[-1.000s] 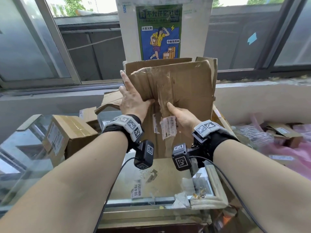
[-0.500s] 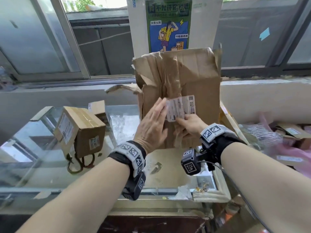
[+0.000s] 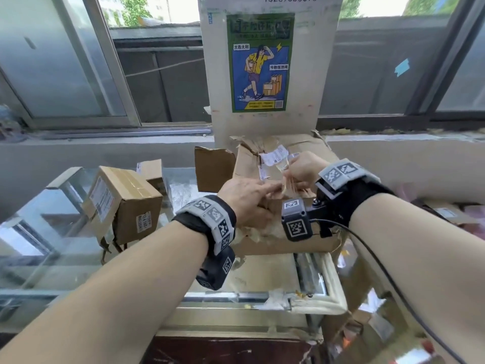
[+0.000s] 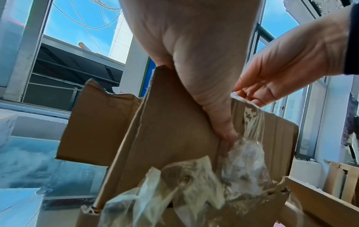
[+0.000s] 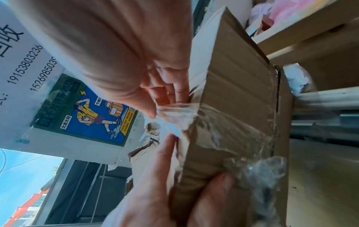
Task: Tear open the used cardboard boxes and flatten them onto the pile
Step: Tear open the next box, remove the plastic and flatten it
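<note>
A torn brown cardboard box (image 3: 301, 243) lies tipped over on the glass counter (image 3: 52, 232), with a white shipping label (image 3: 273, 155) on its upper face. My left hand (image 3: 262, 195) grips the box's near panel, thumb on one side and fingers on the other; the left wrist view shows this grip on the cardboard (image 4: 165, 122). My right hand (image 3: 291, 174) pinches a strip of clear packing tape (image 5: 174, 112) between thumb and fingers, stretched taut off the box wall (image 5: 233, 92). Crumpled peeled tape (image 4: 194, 184) hangs at the box's lower edge.
A sealed small box (image 3: 123, 203) sits on the counter to the left, with a smaller one (image 3: 152, 170) behind it. A white board with a blue poster (image 3: 259, 61) stands right behind the torn box. Pink bags and parcels (image 3: 467, 214) lie at the right.
The box stood upright in front of the poster; now it lies tipped low on the counter. My left hand went from flat on its face to gripping a panel; my right now pulls tape.
</note>
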Motion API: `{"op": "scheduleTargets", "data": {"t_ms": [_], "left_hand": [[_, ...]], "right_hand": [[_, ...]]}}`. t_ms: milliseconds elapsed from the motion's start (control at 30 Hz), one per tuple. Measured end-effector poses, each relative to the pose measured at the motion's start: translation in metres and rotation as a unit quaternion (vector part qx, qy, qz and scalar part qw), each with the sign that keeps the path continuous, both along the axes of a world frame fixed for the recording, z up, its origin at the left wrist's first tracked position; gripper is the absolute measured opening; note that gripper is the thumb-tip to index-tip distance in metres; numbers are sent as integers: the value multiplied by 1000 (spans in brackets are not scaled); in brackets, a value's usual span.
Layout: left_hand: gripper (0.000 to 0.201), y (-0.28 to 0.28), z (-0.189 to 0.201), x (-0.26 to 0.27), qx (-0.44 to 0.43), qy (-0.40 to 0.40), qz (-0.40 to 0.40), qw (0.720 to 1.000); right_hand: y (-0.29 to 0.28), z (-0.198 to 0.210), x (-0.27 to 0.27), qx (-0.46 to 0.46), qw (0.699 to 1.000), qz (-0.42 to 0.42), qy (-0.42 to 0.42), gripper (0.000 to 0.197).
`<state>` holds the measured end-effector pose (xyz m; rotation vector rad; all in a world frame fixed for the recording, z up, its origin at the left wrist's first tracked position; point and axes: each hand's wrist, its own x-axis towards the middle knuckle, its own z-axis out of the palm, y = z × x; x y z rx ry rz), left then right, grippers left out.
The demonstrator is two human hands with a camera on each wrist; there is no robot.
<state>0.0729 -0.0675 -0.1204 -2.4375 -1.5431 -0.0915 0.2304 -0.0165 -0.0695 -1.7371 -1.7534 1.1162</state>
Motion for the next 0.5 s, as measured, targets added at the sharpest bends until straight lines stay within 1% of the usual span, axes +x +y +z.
{"op": "scheduleTargets", "data": {"t_ms": [33, 100, 133, 200, 300, 433, 500], "left_hand": [[61, 3, -1, 1, 8, -11, 2, 1000], [56, 1, 2, 4, 13, -20, 1, 1000], [57, 1, 2, 4, 6, -12, 2, 1000], [61, 1, 3, 5, -2, -2, 13, 1000], [61, 2, 3, 3, 4, 3, 28, 1000], [56, 4, 5, 2, -29, 13, 41, 999], [51, 6, 12, -1, -52, -10, 66, 996]], "right_hand": [[-1, 1, 1, 2, 1000, -8, 3, 14], [-2, 2, 0, 14, 1000, -12, 0, 14], [-2, 1, 0, 21, 1000, -13, 0, 12], [-3, 1, -2, 4, 1000, -13, 10, 4], [-3, -1, -3, -14, 1000, -16, 22, 17], [-6, -1, -3, -6, 1000, -10, 6, 16], [-10, 1, -8, -14, 1000, 6, 10, 16]]}}
